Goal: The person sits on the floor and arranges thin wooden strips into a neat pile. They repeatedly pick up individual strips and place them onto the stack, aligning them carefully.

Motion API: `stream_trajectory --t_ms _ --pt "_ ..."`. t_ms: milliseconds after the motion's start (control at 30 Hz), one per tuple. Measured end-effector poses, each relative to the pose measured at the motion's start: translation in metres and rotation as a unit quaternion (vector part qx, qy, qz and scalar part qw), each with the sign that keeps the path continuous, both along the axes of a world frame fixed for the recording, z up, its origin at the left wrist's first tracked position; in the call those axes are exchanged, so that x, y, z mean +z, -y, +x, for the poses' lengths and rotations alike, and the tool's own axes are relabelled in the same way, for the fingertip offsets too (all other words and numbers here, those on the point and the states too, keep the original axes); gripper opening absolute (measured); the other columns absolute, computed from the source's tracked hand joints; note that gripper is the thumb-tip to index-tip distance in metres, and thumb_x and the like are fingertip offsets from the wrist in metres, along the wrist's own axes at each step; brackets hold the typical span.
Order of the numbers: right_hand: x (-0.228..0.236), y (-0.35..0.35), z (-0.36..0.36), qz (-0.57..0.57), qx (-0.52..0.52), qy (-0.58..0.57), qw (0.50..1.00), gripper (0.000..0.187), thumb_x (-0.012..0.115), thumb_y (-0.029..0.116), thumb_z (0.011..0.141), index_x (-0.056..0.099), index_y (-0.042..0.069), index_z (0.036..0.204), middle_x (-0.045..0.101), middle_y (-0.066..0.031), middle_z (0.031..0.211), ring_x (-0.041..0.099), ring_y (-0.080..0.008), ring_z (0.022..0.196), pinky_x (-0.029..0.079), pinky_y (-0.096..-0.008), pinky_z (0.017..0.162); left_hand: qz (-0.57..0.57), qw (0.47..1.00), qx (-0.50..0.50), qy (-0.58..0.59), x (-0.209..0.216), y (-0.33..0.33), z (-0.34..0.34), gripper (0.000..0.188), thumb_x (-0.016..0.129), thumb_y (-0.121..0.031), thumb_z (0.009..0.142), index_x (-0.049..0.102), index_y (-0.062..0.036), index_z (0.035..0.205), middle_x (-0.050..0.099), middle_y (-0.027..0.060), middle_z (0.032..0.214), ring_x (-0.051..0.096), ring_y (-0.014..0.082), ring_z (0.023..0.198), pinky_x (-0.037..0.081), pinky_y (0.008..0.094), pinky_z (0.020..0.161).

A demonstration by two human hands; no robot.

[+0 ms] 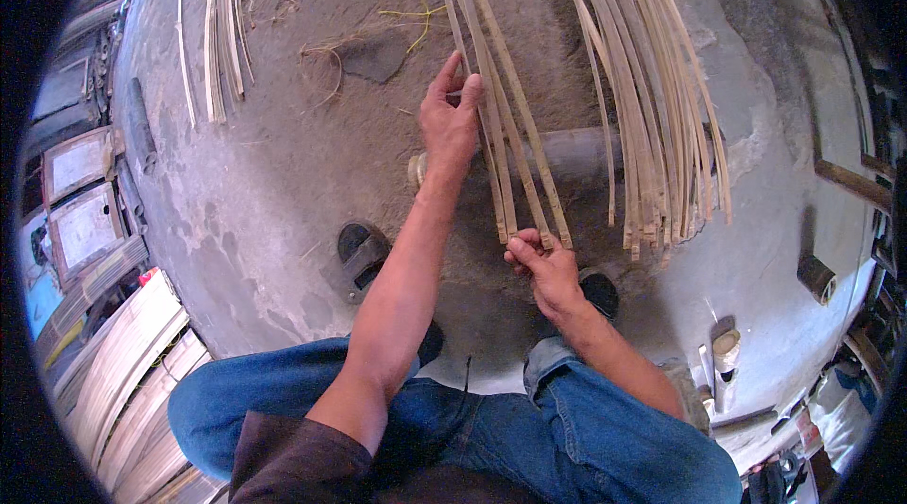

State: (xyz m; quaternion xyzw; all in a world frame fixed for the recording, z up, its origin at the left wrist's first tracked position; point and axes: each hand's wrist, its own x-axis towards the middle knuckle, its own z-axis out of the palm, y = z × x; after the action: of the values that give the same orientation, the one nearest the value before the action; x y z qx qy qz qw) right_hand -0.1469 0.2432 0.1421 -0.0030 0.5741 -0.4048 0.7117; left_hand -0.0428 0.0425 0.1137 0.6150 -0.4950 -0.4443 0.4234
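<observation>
Several long, thin bamboo strips (pixel 515 131) run from the far edge toward me, between my knees. My right hand (pixel 548 273) is closed on their near ends, with thumb and fingers pinching them. Farther up, my left hand (pixel 451 126) reaches along their left side. Its thumb lies over the leftmost strip and the index fingertip meets that strip's edge. The strips spread slightly apart between the two hands. A thick round pole (pixel 567 153) lies crosswise beneath them, partly hidden.
A larger bundle of strips (pixel 652 117) rests over the pole at right. A smaller bundle (pixel 217 41) lies at far left. Yellow cord (pixel 422 15) sits on the stained floor. Stacked pale slats (pixel 123 372) stand at left, a short cylinder (pixel 726 358) at right.
</observation>
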Motion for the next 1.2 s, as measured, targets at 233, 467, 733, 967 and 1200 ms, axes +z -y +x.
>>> stream_trajectory --t_ms 233,467,733,967,1200 --pt "0.012 -0.016 -0.012 -0.016 -0.097 -0.108 0.989 0.026 0.063 0.024 0.091 0.056 0.006 0.108 0.06 -0.0019 0.092 0.058 -0.0096 0.071 0.047 -0.0243 0.062 -0.046 0.983 -0.005 0.177 0.002 0.0 -0.004 0.048 0.066 -0.019 0.085 0.054 -0.0081 0.13 0.058 0.0157 0.116 0.058 0.0257 0.103 0.044 0.0392 0.091" --pt "0.035 0.017 -0.042 -0.233 0.157 -0.291 0.914 0.027 0.056 0.013 0.09 0.055 0.003 0.116 0.063 -0.0035 0.083 0.057 -0.0098 0.061 0.046 -0.0231 0.055 -0.18 0.88 -0.14 0.417 -0.001 -0.002 -0.006 0.04 0.055 -0.014 0.087 0.056 -0.0118 0.127 0.044 0.0086 0.143 0.039 0.0277 0.133 0.032 0.0439 0.103" --pt "0.103 0.086 -0.055 -0.331 0.097 -0.312 0.885 0.044 0.044 0.016 0.097 0.041 0.002 0.139 0.048 0.0015 0.062 0.041 -0.0052 0.05 0.037 -0.0211 0.045 -0.095 0.86 -0.177 0.47 0.016 -0.017 -0.024 0.058 0.053 -0.029 0.089 0.038 -0.0135 0.143 0.019 0.0064 0.156 0.022 0.0282 0.142 0.022 0.0508 0.11" --pt "0.063 0.05 -0.049 -0.283 0.141 -0.352 0.881 0.043 0.044 0.016 0.097 0.044 0.005 0.139 0.049 -0.0005 0.061 0.046 -0.0075 0.052 0.043 -0.0242 0.049 -0.107 0.824 -0.198 0.519 0.017 -0.014 -0.021 0.059 0.046 -0.031 0.094 0.029 -0.0104 0.147 0.016 0.0067 0.157 0.014 0.0291 0.144 0.018 0.0528 0.112" --pt "0.027 0.024 -0.04 -0.278 0.159 -0.449 0.834 0.041 0.045 0.013 0.095 0.047 0.005 0.136 0.05 -0.0064 0.062 0.049 -0.0138 0.054 0.045 -0.0304 0.056 -0.085 0.853 -0.216 0.468 0.001 -0.012 -0.01 0.058 0.04 -0.034 0.097 0.026 -0.0098 0.147 0.016 0.0074 0.156 0.013 0.0302 0.144 0.017 0.0542 0.112"
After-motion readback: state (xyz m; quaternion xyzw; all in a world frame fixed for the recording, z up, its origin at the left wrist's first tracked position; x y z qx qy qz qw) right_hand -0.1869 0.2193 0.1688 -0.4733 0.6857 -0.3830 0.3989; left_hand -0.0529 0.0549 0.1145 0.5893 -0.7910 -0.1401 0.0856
